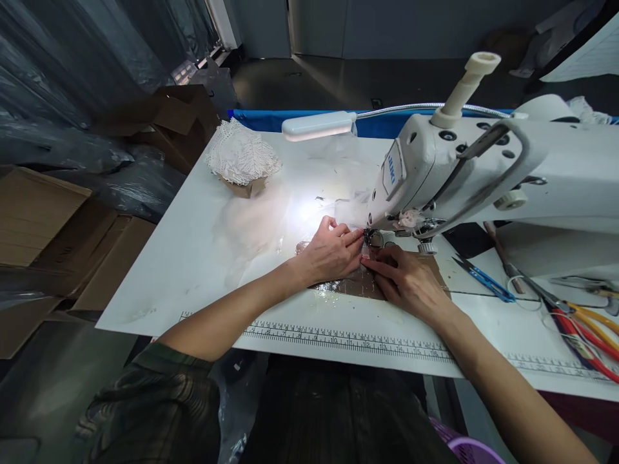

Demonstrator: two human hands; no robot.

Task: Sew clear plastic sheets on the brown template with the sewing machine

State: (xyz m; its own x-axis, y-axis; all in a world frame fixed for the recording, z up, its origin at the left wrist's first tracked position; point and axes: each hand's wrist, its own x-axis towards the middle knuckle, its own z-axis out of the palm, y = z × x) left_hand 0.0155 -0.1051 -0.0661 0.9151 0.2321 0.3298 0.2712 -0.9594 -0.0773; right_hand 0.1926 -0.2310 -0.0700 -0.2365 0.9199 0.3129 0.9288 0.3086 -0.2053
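A white sewing machine (418, 161) marked JUKI stands at the right, with its presser foot (373, 238) just in front of my fingertips. My left hand (336, 251) rests beside the foot on its left, fingers stretched toward it and pressing on the work. To the right of the foot, my right hand (406, 277) has thumb and fingers brought together at the edge of a small, pale piece. Between the hands that piece is mostly covered, so its kind is unclear. Under both hands lies a brown, shiny, tape-like covering (362, 285) on the table.
A pile of white lace pieces (244, 151) sits on a small cardboard box at the back left. Blue thread snips (486, 278) and yellow-handled scissors (592, 316) lie at the right. A ruler strip (338, 338) runs along the front edge. A lamp (319, 125) hangs above.
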